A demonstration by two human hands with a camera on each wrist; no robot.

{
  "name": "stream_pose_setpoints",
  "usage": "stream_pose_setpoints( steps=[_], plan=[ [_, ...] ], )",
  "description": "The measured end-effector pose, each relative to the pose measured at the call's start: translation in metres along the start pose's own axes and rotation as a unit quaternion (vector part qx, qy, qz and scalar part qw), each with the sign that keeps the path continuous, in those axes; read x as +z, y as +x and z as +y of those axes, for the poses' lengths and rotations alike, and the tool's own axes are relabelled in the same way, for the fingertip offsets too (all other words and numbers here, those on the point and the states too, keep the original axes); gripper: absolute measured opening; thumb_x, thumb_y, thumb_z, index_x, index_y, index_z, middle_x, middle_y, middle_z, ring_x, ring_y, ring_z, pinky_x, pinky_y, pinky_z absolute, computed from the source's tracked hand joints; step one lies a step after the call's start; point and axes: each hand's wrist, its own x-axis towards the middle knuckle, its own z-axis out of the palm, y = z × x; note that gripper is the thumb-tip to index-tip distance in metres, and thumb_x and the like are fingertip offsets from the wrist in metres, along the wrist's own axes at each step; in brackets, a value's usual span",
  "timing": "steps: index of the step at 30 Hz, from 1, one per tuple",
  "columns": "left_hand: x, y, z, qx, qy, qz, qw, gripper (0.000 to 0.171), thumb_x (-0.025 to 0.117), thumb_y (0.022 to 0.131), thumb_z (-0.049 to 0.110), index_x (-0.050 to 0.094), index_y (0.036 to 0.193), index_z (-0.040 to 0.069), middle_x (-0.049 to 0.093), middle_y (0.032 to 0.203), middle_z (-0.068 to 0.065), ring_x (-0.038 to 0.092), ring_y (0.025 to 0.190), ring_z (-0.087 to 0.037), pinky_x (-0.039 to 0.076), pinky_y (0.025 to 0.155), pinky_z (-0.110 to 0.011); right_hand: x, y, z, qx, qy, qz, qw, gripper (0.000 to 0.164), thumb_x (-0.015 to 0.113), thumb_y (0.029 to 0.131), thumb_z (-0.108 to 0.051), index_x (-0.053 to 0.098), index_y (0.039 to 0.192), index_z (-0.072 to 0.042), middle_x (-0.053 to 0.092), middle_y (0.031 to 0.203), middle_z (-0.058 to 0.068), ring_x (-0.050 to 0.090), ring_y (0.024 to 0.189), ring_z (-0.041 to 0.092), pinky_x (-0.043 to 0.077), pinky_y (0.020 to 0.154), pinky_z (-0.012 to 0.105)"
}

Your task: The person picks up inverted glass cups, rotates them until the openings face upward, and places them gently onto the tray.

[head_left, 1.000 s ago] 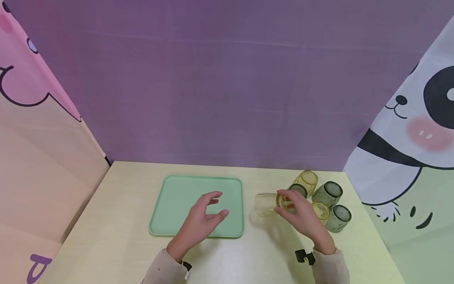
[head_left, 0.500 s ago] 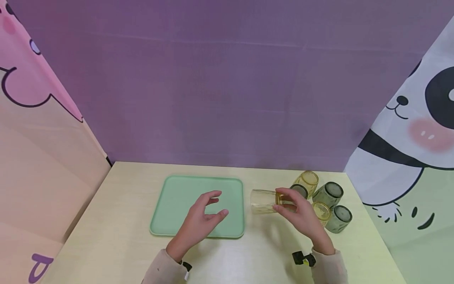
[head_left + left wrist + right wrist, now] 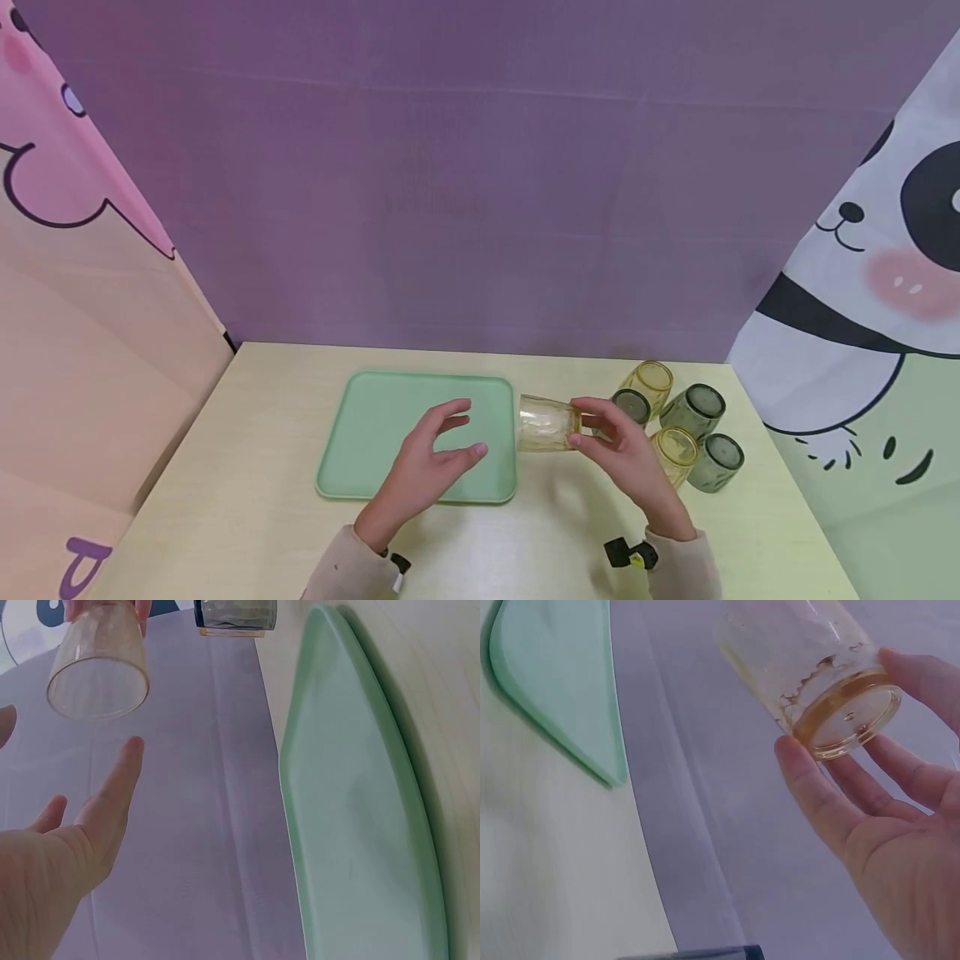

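Observation:
Held sideways by my right hand point(image 3: 626, 454) is a clear yellow drinking glass point(image 3: 547, 423), its mouth facing left. Thumb and fingers pinch it around the thick base, as the right wrist view point(image 3: 847, 712) shows. My left hand point(image 3: 429, 454) hovers over the green tray point(image 3: 352, 475) with thumb and fingers apart and nothing between them. In the left wrist view the open rim of the glass point(image 3: 97, 690) faces the left fingertips, a short gap away. The tray lies flat, bare, left of the glass.
Several upside-down glasses stand close together at the table's right: a yellow one point(image 3: 677, 450) and a grey one point(image 3: 716, 462) in front, others behind. A purple cloth point(image 3: 480, 208) hangs behind the pale table point(image 3: 247, 467). Patterned cloths flank both sides.
My right hand has carried the yellow glass leftward, toward the tray's right edge and the left hand. The left hand has stayed almost still above the tray.

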Motion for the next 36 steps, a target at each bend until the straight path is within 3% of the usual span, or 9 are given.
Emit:
stream_pose_setpoints(
  steps=[8, 20, 26, 36],
  plan=[
    [0.004, 0.002, 0.0, 0.009, -0.048, -0.029, 0.9984, 0.066, 0.079, 0.088, 0.015, 0.047, 0.145, 0.024, 0.045, 0.148, 0.004, 0.051, 0.13, -0.023, 0.058, 0.086, -0.034, 0.009, 0.004, -0.001, -0.021, 0.052, -0.021, 0.998, 0.046, 0.066, 0.092, 0.008, 0.052, 0.135, 0.006, 0.051, 0.134, 0.02, 0.057, 0.117, 0.034, 0.058, 0.086, 0.036],
    [0.008, 0.002, 0.001, 0.002, -0.072, -0.051, 0.9961, 0.07, 0.079, 0.088, 0.013, 0.045, 0.148, 0.024, 0.042, 0.151, 0.002, 0.052, 0.13, -0.028, 0.058, 0.085, -0.036, 0.018, 0.007, -0.005, -0.032, 0.07, -0.024, 0.997, 0.045, 0.066, 0.092, 0.009, 0.053, 0.135, 0.006, 0.054, 0.132, 0.02, 0.059, 0.114, 0.028, 0.058, 0.085, 0.035],
    [0.012, 0.002, 0.0, 0.034, -0.098, -0.056, 0.993, 0.071, 0.079, 0.087, 0.006, 0.045, 0.148, 0.019, 0.041, 0.152, -0.004, 0.048, 0.133, -0.034, 0.058, 0.085, -0.039, 0.025, 0.007, -0.009, -0.043, 0.09, -0.039, 0.994, 0.044, 0.065, 0.093, 0.008, 0.051, 0.135, 0.008, 0.053, 0.134, 0.017, 0.059, 0.115, 0.025, 0.057, 0.086, 0.035],
    [0.015, 0.004, 0.002, 0.073, -0.128, -0.058, 0.9874, 0.072, 0.079, 0.085, 0.0, 0.046, 0.148, 0.012, 0.042, 0.15, -0.009, 0.048, 0.132, -0.032, 0.056, 0.09, -0.041, 0.029, 0.007, -0.011, -0.032, 0.11, -0.043, 0.992, 0.044, 0.065, 0.093, 0.007, 0.05, 0.135, 0.007, 0.053, 0.135, 0.016, 0.059, 0.116, 0.025, 0.057, 0.087, 0.033]
  ],
)
